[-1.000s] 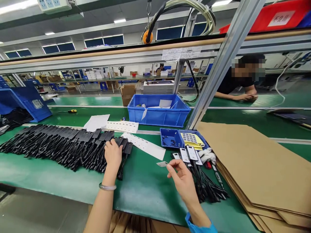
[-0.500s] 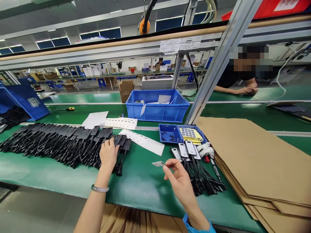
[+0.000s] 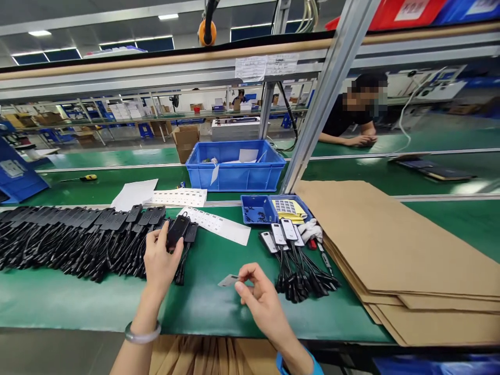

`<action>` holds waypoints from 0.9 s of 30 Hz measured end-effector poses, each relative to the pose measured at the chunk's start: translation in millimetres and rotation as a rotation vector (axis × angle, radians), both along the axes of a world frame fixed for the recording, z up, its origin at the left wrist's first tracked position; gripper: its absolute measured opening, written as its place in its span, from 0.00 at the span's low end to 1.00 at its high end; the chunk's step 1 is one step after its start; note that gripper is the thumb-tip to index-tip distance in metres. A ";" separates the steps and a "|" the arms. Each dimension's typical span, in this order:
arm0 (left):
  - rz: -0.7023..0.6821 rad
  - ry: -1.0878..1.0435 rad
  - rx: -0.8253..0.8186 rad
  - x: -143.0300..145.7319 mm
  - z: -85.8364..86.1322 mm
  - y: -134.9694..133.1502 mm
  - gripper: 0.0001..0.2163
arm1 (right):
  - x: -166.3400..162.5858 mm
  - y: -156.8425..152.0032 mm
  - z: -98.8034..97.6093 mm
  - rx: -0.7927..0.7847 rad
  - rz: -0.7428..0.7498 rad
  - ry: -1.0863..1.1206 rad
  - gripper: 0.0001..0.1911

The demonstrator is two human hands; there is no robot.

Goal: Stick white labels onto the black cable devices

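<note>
My left hand (image 3: 162, 255) is closed on a flat black device with a cable (image 3: 178, 229), lifted at the right end of a long row of like black cabled devices (image 3: 89, 234). Between the thumb and fingers of my right hand (image 3: 258, 297) is a small whitish sticker (image 3: 228, 280), held over the green bench. To the right of that hand lies a bunch of black cabled devices with white labels on their faces (image 3: 289, 229). A white sticker sheet (image 3: 222, 225) lies behind the two hands.
A large blue bin (image 3: 236, 174) holds papers at the back. In front of it sits a small blue tray (image 3: 255, 211) beside yellow label sheets (image 3: 291, 208). Cardboard sheets (image 3: 390, 239) are stacked at right, near a slanted metal post (image 3: 324, 99). Another person (image 3: 347, 120) leans across the far bench.
My left hand has picked up one black device from the row's end and tilted it up. The right hand still holds the sticker. The whole view has shifted a little.
</note>
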State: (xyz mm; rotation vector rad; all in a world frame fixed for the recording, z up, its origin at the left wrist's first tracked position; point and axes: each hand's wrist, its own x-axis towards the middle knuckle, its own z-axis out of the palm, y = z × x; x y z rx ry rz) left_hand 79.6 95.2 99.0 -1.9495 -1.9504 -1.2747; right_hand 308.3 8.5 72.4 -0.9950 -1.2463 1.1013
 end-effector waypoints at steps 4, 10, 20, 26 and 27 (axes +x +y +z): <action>-0.362 -0.708 -0.347 30.1 16.6 -30.9 0.25 | 6.6 0.6 13.0 -0.009 0.008 0.078 0.13; -0.628 -1.316 -0.755 75.5 11.0 -69.5 0.22 | 16.8 2.7 23.4 0.006 -0.012 0.089 0.13; -0.823 -1.521 -0.960 86.8 2.7 -96.9 0.32 | 30.2 8.4 23.4 -0.092 0.024 0.150 0.11; -0.892 -1.524 -0.970 88.0 -3.9 -107.9 0.33 | 25.0 6.7 38.3 -0.131 0.015 0.017 0.14; -0.899 -1.532 -0.968 88.6 -4.5 -108.8 0.33 | 24.2 6.0 39.4 -0.132 0.008 -0.003 0.14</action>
